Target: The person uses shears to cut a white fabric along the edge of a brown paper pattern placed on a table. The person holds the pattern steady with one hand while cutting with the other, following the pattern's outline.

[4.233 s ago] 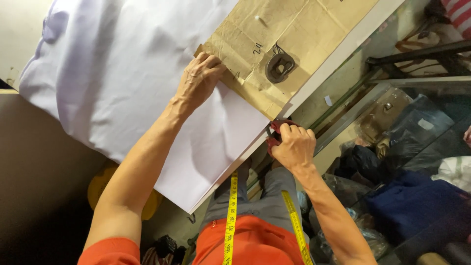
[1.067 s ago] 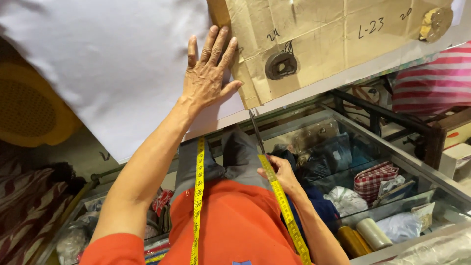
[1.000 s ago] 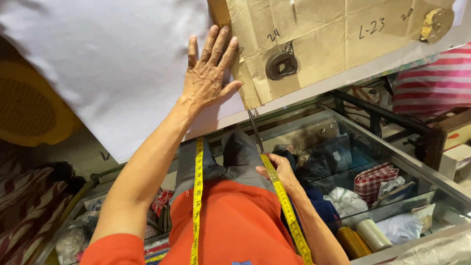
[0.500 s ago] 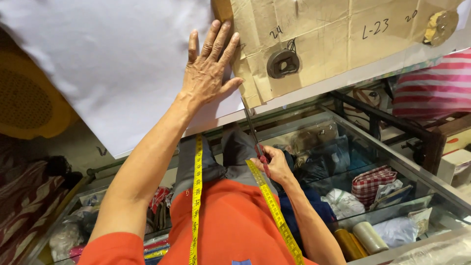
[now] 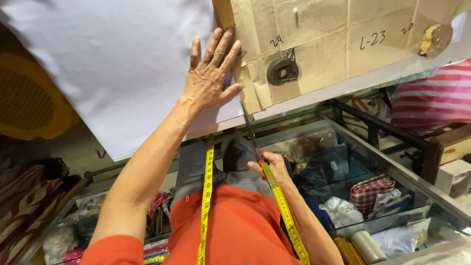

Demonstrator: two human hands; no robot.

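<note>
Fingers spread flat, left hand pressing white fabric sheet beside brown cardboard pattern, right hand clamped on red-handled scissors, blades at fabric edge, yellow tape measure draped around neck

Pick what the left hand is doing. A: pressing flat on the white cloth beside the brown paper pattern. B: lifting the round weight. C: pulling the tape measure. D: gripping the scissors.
A: the left hand lies spread, palm down, on the white cloth at the edge of the pattern, while the right hand holds the scissors.
</note>
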